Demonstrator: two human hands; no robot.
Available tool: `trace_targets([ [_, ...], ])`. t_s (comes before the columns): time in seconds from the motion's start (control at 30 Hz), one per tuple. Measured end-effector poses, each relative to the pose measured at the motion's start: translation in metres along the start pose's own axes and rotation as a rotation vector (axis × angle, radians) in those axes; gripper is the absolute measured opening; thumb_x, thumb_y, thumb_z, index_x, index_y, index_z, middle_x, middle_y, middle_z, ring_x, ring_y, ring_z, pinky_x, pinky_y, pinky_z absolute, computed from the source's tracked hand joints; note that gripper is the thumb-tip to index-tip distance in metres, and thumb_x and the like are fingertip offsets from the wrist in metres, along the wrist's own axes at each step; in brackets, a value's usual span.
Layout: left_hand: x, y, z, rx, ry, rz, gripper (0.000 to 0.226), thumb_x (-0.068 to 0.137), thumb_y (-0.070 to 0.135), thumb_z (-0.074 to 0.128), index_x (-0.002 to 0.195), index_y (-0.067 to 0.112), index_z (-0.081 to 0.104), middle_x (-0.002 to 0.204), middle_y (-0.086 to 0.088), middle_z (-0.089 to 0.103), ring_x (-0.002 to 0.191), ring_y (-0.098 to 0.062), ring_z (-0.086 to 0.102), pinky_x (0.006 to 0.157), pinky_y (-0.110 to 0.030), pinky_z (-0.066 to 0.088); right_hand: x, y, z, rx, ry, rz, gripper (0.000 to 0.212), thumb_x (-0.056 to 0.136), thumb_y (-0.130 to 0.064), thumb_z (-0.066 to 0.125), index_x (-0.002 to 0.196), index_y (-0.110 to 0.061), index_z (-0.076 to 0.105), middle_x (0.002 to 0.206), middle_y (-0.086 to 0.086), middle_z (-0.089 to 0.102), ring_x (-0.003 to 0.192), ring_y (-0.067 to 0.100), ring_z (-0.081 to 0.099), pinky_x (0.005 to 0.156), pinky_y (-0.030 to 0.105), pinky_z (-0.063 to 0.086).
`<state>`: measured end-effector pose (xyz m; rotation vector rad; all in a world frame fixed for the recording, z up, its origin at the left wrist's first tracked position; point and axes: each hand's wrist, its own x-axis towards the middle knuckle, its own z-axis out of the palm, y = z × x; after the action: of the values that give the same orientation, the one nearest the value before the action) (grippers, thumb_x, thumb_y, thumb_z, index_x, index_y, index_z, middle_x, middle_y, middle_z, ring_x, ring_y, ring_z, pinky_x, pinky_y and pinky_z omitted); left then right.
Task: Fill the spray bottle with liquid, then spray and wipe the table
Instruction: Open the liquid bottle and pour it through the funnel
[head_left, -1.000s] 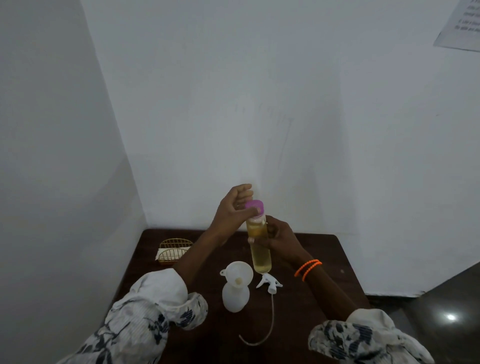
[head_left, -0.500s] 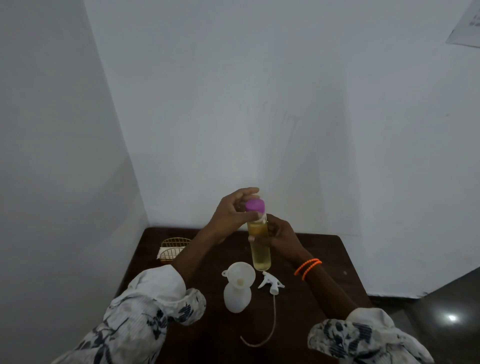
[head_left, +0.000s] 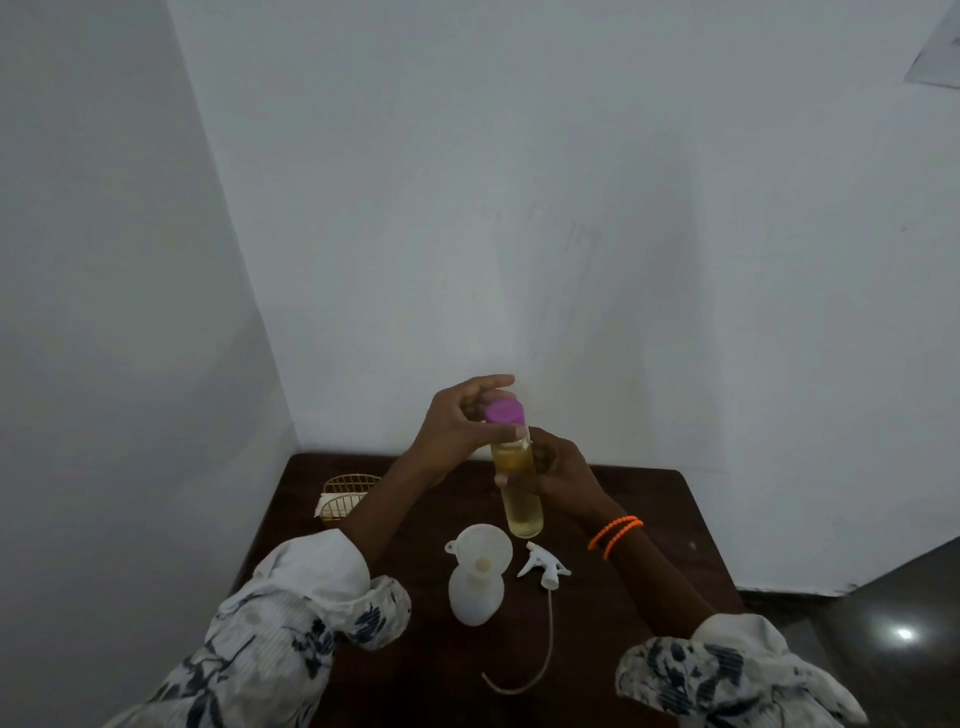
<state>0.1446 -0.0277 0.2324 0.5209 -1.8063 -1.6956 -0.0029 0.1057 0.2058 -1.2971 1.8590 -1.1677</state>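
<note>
L fingers (head_left: 498, 430) pinch purple cap (head_left: 504, 412); R fingers (head_left: 545, 457) wrap clear yellow-liquid bottle (head_left: 519, 493).

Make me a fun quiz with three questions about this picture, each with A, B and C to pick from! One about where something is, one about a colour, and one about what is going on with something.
1. Where is the funnel?
A. In the wire basket
B. In the neck of the white spray bottle
C. On the floor

2. What colour is the cap on the bottle of yellow liquid?
A. Green
B. Black
C. Purple

3. What is the state of the spray head?
A. Off the bottle, lying on the table
B. Screwed onto the spray bottle
C. Held in the right hand

Answers:
1. B, the funnel stands in the white bottle's neck.
2. C, the cap under the left hand is purple.
3. A, it lies beside the bottle with its tube trailing, while the right hand holds the liquid bottle.
</note>
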Motion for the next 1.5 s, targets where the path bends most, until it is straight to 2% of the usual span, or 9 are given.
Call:
trace_targets([
  [0.1, 0.001, 0.002, 0.006, 0.095, 0.065, -0.002, 0.053, 0.069, 0.032, 0.096, 0.116, 0.027, 0.073, 0.106, 0.007, 0.070, 0.101, -0.019, 0.069, 0.077, -0.025, 0.060, 0.000, 0.001, 0.003, -0.035, -0.017, -0.011, 0.053, 0.070, -0.027, 0.091, 0.118, -0.021, 0.069, 0.106, -0.001, 0.077, 0.101, 0.016, 0.073, 0.094, 0.052, 0.058],
  [0.17, 0.002, 0.001, 0.008, 0.084, 0.013, -0.026, 0.052, 0.073, 0.038, 0.090, 0.120, 0.028, 0.070, 0.119, 0.007, 0.067, 0.111, -0.018, 0.065, 0.082, -0.025, 0.059, 0.000, 0.001, 0.004, -0.019, -0.010, -0.007, 0.052, 0.070, -0.026, 0.091, 0.116, -0.018, 0.069, 0.105, 0.002, 0.077, 0.100, 0.019, 0.074, 0.093, 0.053, 0.058],
  [0.37, 0.000, -0.004, -0.011, -0.136, -0.243, -0.056, 0.061, 0.088, -0.005, 0.073, 0.145, 0.011, 0.057, 0.142, -0.006, 0.064, 0.131, -0.028, 0.062, 0.107, -0.042, 0.054, -0.002, 0.003, 0.001, 0.031, 0.024, -0.004, 0.047, 0.071, -0.017, 0.089, 0.114, -0.018, 0.070, 0.104, 0.003, 0.078, 0.100, 0.019, 0.075, 0.092, 0.051, 0.059],
  [0.57, 0.003, -0.006, -0.014, 0.008, -0.114, -0.082, 0.060, 0.070, 0.013, 0.094, 0.124, 0.023, 0.070, 0.118, 0.001, 0.073, 0.115, -0.029, 0.068, 0.091, -0.035, 0.061, -0.002, 0.005, 0.004, -0.034, -0.021, -0.008, 0.051, 0.072, -0.022, 0.090, 0.119, -0.021, 0.069, 0.109, -0.002, 0.077, 0.104, 0.012, 0.073, 0.096, 0.047, 0.059],
  [0.8, 0.004, -0.008, -0.016, -0.148, -0.274, -0.058, 0.076, 0.083, -0.008, 0.074, 0.151, 0.019, 0.050, 0.148, -0.004, 0.060, 0.137, -0.024, 0.057, 0.107, -0.043, 0.054, -0.003, 0.006, 0.008, -0.030, -0.013, -0.002, 0.049, 0.073, -0.023, 0.090, 0.117, -0.019, 0.068, 0.107, 0.000, 0.077, 0.103, 0.015, 0.074, 0.095, 0.049, 0.059],
  [1.0, 0.006, 0.000, -0.004, 0.137, -0.087, -0.050, 0.077, 0.066, 0.045, 0.091, 0.137, 0.033, 0.064, 0.113, 0.005, 0.062, 0.105, -0.017, 0.063, 0.089, -0.029, 0.059, -0.005, 0.007, 0.008, -0.063, -0.031, 0.002, 0.052, 0.072, -0.028, 0.090, 0.119, -0.022, 0.068, 0.108, -0.004, 0.077, 0.103, 0.010, 0.072, 0.095, 0.046, 0.058],
  [1.13, 0.006, 0.000, -0.009, -0.002, -0.284, -0.074, 0.074, 0.085, 0.009, 0.080, 0.152, 0.023, 0.049, 0.151, 0.001, 0.055, 0.137, -0.017, 0.054, 0.106, -0.038, 0.054, -0.005, 0.009, 0.005, -0.064, -0.008, 0.020, 0.048, 0.072, -0.028, 0.090, 0.114, -0.020, 0.069, 0.103, -0.001, 0.078, 0.099, 0.015, 0.074, 0.092, 0.049, 0.060],
  [1.23, 0.008, -0.001, -0.017, 0.003, -0.283, -0.055, 0.065, 0.083, -0.005, 0.080, 0.143, 0.012, 0.060, 0.139, -0.002, 0.067, 0.128, -0.019, 0.064, 0.103, -0.037, 0.056, -0.005, 0.011, 0.001, -0.069, -0.001, 0.031, 0.050, 0.071, -0.027, 0.091, 0.116, -0.020, 0.069, 0.105, -0.002, 0.078, 0.100, 0.013, 0.074, 0.093, 0.048, 0.059],
  [1.5, 0.005, -0.009, 0.006, 0.259, 0.100, -0.052, 0.053, 0.059, 0.061, 0.092, 0.101, 0.032, 0.077, 0.094, 0.006, 0.071, 0.087, -0.015, 0.069, 0.071, -0.024, 0.059, -0.006, 0.010, 0.005, -0.103, -0.016, 0.010, 0.052, 0.072, -0.026, 0.091, 0.118, -0.019, 0.069, 0.107, -0.002, 0.077, 0.102, 0.013, 0.073, 0.094, 0.048, 0.058],
])
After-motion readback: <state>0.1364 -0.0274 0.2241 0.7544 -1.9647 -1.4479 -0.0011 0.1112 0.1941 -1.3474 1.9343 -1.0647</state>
